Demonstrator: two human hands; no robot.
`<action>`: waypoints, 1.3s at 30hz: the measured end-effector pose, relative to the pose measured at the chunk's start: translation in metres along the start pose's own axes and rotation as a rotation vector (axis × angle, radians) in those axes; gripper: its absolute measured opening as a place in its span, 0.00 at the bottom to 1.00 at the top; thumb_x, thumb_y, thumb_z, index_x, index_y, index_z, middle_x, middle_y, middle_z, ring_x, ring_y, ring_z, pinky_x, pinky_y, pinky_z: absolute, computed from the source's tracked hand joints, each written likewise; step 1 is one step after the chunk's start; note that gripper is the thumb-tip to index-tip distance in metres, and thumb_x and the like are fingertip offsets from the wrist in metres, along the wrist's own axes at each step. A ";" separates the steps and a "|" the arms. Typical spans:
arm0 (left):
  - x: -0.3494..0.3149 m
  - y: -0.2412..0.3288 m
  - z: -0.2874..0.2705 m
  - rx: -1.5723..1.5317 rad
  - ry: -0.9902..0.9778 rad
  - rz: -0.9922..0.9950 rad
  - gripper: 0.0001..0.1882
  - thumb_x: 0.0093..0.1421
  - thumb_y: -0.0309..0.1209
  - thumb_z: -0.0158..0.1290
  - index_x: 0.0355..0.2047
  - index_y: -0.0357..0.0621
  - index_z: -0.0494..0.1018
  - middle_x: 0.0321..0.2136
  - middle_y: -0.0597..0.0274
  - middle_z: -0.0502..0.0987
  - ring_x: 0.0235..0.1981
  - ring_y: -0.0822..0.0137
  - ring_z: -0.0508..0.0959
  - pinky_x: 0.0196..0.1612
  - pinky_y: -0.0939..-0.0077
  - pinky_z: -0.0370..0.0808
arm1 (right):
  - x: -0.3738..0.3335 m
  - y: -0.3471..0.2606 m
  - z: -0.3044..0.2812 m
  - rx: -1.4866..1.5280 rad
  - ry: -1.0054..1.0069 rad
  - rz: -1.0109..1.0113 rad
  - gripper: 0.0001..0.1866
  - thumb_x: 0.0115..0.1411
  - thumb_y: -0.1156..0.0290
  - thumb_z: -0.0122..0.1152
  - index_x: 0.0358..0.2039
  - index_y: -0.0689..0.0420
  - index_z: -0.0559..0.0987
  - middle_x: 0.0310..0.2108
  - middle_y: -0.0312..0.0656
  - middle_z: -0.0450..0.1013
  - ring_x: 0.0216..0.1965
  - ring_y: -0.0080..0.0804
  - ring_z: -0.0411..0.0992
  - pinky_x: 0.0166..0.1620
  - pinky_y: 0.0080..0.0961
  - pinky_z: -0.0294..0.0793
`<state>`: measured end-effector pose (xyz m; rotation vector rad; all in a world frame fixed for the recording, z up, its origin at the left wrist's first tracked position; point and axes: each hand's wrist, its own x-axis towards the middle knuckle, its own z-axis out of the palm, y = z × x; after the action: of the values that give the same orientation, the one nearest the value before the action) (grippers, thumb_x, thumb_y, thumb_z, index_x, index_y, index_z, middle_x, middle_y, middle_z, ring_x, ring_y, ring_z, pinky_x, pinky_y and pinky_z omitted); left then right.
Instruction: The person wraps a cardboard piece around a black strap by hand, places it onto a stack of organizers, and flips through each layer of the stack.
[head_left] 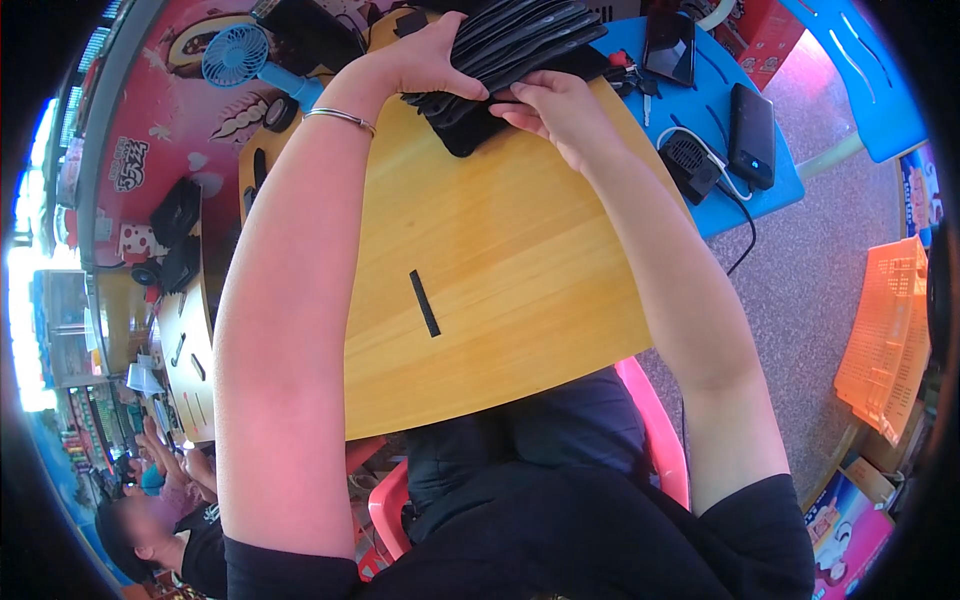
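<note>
Through the head view, the only one I am working from, I am seeing the stack of black layers (525,40) lying at twelve o'clock, at the table's far edge. My left hand (425,62) is spreading thumb from fingers and holding the stack's left end, the thumb lying along its near edge. My right hand (560,108) is meeting that edge just beside it, thumb and forefinger narrowing together; I cannot tell whether they are pinching a layer.

I am judging the stack to be light and bendable, its thin leaves likely sliding over one another and not easily breaking. Gripping several layers together at the left end, thumb across the edges, is looking surest to me.

The layers are fanning in shallow curves, dark with a slight sheen. A black piece with a rounded corner (462,138) is poking out beneath them. The wooden tabletop (500,240) is showing smooth yellow grain, and a narrow, straight-sided black strip (425,303) is lying just nine-ward of centre. Between one and two o'clock a blue plastic surface (725,205) is bearing a glossy phone (669,48); at half past ten a pale-blue fan (236,56) is standing.
</note>
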<state>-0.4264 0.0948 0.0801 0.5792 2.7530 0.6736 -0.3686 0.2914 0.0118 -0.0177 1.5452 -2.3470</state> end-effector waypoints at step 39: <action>0.008 -0.015 0.003 0.006 0.068 0.025 0.50 0.42 0.42 0.63 0.62 0.32 0.56 0.54 0.41 0.70 0.55 0.54 0.72 0.58 0.69 0.69 | 0.001 0.006 -0.002 0.107 0.089 -0.098 0.21 0.65 0.73 0.52 0.55 0.68 0.61 0.42 0.52 0.73 0.37 0.36 0.79 0.41 0.25 0.82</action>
<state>-0.4375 0.0871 0.0694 0.6037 2.8160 0.7039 -0.3688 0.2909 0.0052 0.0377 1.4883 -2.5365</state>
